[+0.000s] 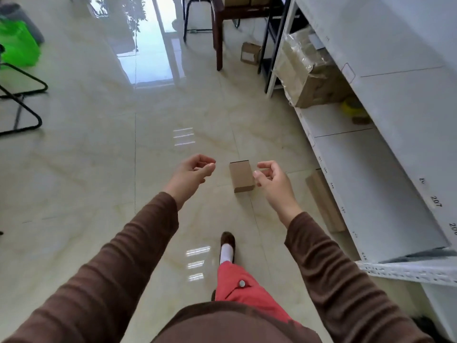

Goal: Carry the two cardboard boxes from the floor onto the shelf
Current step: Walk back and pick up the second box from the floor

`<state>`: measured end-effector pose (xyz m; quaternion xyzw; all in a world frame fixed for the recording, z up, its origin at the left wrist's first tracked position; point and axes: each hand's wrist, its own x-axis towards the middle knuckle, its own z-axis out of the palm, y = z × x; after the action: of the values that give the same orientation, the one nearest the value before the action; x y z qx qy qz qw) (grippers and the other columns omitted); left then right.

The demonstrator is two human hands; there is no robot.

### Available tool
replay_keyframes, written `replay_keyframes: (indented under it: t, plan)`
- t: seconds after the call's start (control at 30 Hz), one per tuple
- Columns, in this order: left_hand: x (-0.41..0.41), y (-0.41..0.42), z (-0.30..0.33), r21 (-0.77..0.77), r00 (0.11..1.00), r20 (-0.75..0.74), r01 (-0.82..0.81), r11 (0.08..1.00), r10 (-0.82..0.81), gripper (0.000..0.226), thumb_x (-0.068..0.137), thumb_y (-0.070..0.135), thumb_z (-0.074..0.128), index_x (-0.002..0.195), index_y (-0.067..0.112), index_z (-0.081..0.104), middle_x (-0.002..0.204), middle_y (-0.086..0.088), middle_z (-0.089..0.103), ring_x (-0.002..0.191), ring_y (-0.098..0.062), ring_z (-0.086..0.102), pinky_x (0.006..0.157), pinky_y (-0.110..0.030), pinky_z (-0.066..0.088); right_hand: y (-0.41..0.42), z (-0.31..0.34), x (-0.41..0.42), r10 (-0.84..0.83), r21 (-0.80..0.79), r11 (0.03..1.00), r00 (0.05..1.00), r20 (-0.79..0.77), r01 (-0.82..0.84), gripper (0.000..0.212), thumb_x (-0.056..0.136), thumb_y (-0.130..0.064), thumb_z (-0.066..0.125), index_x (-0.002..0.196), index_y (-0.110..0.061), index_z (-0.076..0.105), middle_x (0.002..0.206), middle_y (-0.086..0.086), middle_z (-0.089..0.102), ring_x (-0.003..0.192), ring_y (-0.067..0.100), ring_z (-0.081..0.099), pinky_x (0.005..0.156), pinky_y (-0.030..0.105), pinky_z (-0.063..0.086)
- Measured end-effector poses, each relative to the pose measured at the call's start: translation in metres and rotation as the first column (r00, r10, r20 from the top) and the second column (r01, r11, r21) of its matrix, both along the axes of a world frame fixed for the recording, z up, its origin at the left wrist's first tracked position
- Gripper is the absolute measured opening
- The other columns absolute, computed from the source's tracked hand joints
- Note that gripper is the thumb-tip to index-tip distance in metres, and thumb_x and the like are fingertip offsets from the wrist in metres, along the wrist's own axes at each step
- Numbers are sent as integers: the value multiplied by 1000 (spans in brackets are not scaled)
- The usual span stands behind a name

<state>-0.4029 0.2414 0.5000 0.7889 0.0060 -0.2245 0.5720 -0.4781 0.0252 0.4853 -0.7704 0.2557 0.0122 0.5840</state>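
Both hands are empty and loosely curled, held apart above the floor (99, 144), with the small upright cardboard box (241, 177) standing ahead between them, closer to the right hand (270, 180) than the left hand (195, 169), near the shelf (385, 169).

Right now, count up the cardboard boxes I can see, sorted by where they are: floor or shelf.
On the floor: 3, a small box between the hands, a long flat box beside the shelf, and a labelled box by the table leg.
On the shelf: 1, a plastic-wrapped box.
Total: 4
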Motion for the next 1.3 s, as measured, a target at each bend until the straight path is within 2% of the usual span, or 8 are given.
replay_keyframes:
  t: [0.17, 0.33, 0.57, 0.8, 0.9, 1.0, 1.17, 1.3]
  plan:
    - [120, -5, -13, 40, 993, -35, 111, 993, -109, 12, 99, 23, 64, 108, 18, 70, 100, -4, 63, 98, -18, 64, 86, -30, 51, -9, -17, 115, -79, 40, 996, 996, -32, 80, 20, 99, -20, 61, 118, -17, 63, 111, 12, 71, 84, 16, 64, 85, 36, 54]
    - [232, -6, -8, 52, 984, -119, 141, 989, -134, 8, 99, 21, 63, 105, 21, 68, 96, 0, 62, 96, -17, 63, 85, -30, 48, -6, -12, 227, -97, 96, 990, 993, -66, 103, 24, 100, -16, 60, 122, -9, 62, 100, 7, 67, 78, 14, 60, 76, 26, 49]
    - [380, -15, -9, 47, 965, -142, 227, 973, -218, 7, 99, 22, 64, 104, 24, 67, 97, 1, 63, 95, -15, 63, 86, -31, 50, -9, -10, 359, -151, 84, 984, 987, -54, 155, 21, 100, -18, 60, 119, -9, 63, 100, 7, 67, 81, 17, 60, 82, 33, 50]
    - [529, -46, -15, 76, 869, -167, 483, 872, -467, 18, 98, 20, 65, 115, 14, 66, 96, 0, 63, 95, -17, 63, 87, -32, 50, -2, -26, 458, -349, 134, 922, 929, -121, 364, 7, 100, -17, 60, 105, -17, 64, 100, 5, 68, 72, 10, 59, 66, 17, 45]
    - [580, -70, -15, 107, 785, -173, 615, 781, -595, 21, 98, 21, 65, 117, 14, 66, 96, 2, 64, 97, -17, 63, 89, -33, 50, -1, -31, 480, -488, 156, 850, 864, -123, 503, 6, 99, -19, 60, 99, -24, 65, 99, 3, 69, 73, 10, 61, 67, 19, 44]
    - [611, -114, -17, 112, 683, -160, 730, 674, -713, 19, 97, 23, 65, 115, 17, 66, 97, 3, 65, 97, -17, 64, 91, -35, 51, -10, -39, 480, -622, 166, 751, 769, -149, 639, 7, 100, -18, 61, 104, -19, 66, 98, 3, 69, 72, 10, 61, 65, 18, 44]
    - [618, -202, -32, 102, 454, -164, 891, 442, -876, 15, 97, 25, 66, 111, 21, 66, 98, 4, 66, 95, -17, 64, 88, -34, 51, -44, -54, 456, -838, 228, 460, 504, -209, 858, 10, 103, -20, 58, 107, -17, 66, 98, 2, 69, 77, 13, 61, 73, 25, 47]
    - [611, -270, -47, 141, 253, -185, 963, 229, -950, 20, 97, 26, 65, 116, 20, 66, 101, 3, 67, 97, -17, 65, 91, -35, 52, -70, -66, 447, -919, 311, 240, 318, -232, 920, 20, 104, -22, 57, 118, -11, 67, 101, 2, 68, 79, 15, 59, 73, 27, 46]
